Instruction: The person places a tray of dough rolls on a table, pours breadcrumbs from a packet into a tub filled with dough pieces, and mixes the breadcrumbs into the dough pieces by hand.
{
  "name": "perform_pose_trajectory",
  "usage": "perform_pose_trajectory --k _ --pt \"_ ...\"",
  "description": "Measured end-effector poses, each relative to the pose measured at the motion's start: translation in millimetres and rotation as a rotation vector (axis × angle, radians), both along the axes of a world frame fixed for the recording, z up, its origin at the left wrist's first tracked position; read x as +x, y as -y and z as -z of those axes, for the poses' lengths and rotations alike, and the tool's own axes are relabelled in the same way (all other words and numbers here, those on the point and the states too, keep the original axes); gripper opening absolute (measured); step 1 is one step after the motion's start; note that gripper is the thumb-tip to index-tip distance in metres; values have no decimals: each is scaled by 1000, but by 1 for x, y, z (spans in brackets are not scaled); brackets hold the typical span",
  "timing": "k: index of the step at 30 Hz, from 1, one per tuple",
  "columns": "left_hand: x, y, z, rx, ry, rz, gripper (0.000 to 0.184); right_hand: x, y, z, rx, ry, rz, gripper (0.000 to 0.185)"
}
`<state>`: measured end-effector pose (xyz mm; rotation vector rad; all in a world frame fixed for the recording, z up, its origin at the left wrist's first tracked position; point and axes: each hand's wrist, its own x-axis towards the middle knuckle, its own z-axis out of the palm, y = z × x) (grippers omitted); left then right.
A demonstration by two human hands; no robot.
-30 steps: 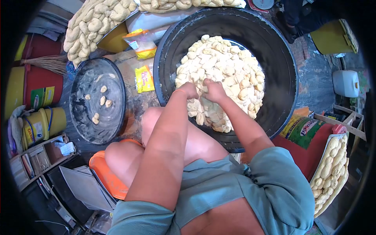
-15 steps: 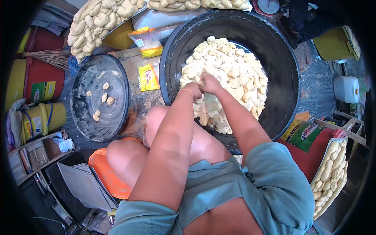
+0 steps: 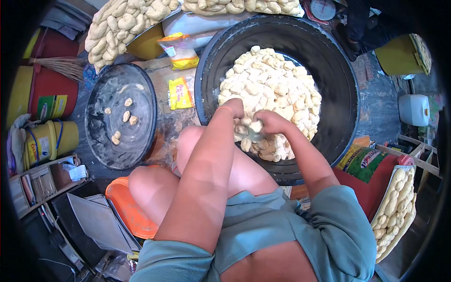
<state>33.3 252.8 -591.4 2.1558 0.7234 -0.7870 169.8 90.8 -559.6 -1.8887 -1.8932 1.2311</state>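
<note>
A large black tub [image 3: 345,113] holds a broad heap of pale, dough-like lumps [image 3: 282,87]. My left hand [image 3: 236,108], with an orange band at its wrist, is closed over the near-left side of the heap; its fingertips are hidden, so what it grips does not show. Just right of it, my right hand [image 3: 272,123] is closed with its fingers pinching a pale lump [image 3: 256,126]. Small pale pieces between the hands are blurred. The hands are slightly apart.
On the left lies a round dark basin [image 3: 112,150] with several loose lumps. A yellow packet [image 3: 180,93] and a part-full plastic bag [image 3: 181,51] stand between the vessels. Lump-covered trays [image 3: 110,35] line the back. A red bucket [image 3: 371,174] is at right; a person's dark-clothed leg [image 3: 359,23] is behind.
My hands, close together before, have separated. The right hand has moved right and toward me, and pale pieces now show between them. The view has shifted slightly.
</note>
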Motion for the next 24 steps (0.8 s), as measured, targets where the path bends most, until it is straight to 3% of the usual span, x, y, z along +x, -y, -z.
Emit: perform_pose_trajectory --k 2,3,6,7,10,12,14,15,17,20,22,23,24 --pt "-3 8 -38 -132 72 -205 58 4 12 -17 -10 -90 77 78" --pt "-3 11 -40 -161 37 -196 63 1 12 -23 -42 -44 150 83" --pt "-2 15 -40 -224 -65 -135 73 -22 -7 -18 -102 420 73 89" --pt "-2 15 -32 -227 -95 -97 73 -29 -12 -6 -2 463 94 85" --pt "-6 9 -27 -259 -176 -182 76 -43 -40 -8 -241 377 53 76" --pt "-13 12 -50 -325 -188 -336 76 -47 -29 6 -113 322 97 56" --pt "-10 12 -60 -349 -196 -156 77 -49 -9 9 30 290 137 46" --pt "-8 13 -62 -362 -200 -67 78 -47 5 7 132 224 154 43" --pt "-6 17 -65 -682 -195 -154 74 -38 33 -6 329 88 187 37" --pt "-4 17 -88 -989 20 -357 59 -22 53 -7 259 -389 654 41" --pt "-4 18 -120 -1132 280 -569 54 -9 49 -37 73 -1165 1232 48" --pt "-3 14 -115 -1129 350 -509 61 -9 49 -69 197 -1210 1131 54" --pt "0 21 -125 -1053 398 -613 63 -3 51 -79 272 -1223 1047 59"
